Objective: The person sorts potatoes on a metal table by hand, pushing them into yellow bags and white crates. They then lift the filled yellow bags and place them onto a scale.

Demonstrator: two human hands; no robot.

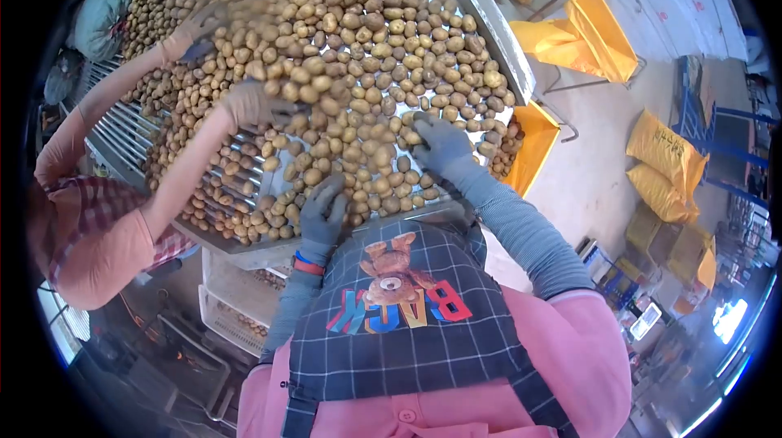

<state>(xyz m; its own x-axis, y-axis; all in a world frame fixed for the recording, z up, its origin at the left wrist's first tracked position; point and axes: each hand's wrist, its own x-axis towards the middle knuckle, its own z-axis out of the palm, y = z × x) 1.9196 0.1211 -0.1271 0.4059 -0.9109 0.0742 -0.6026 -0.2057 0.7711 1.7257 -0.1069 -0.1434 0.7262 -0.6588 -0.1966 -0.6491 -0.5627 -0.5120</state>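
Small brown potatoes (pixel 383 83) lie spread over a metal sorting table (pixel 497 22). My left hand (pixel 324 214), in a grey glove with a red and a blue band at the wrist, rests at the near edge of the table. Its fingers are apart and touch the potatoes there, holding none that I can see. Farther right, my right hand (pixel 442 146), also gloved in grey, reaches over the potatoes near the table's right side. Its fingers are stretched out and slightly bent among them, with the fingertips partly hidden.
On the left, a co-worker's gloved hands (pixel 252 104) reach into potatoes on metal rollers (pixel 122 132); some potatoes there are blurred. A yellow sack (pixel 538 145) hangs at the table's right end. White crates (pixel 232 295) stand below. Filled yellow sacks (pixel 664 161) lie on the floor.
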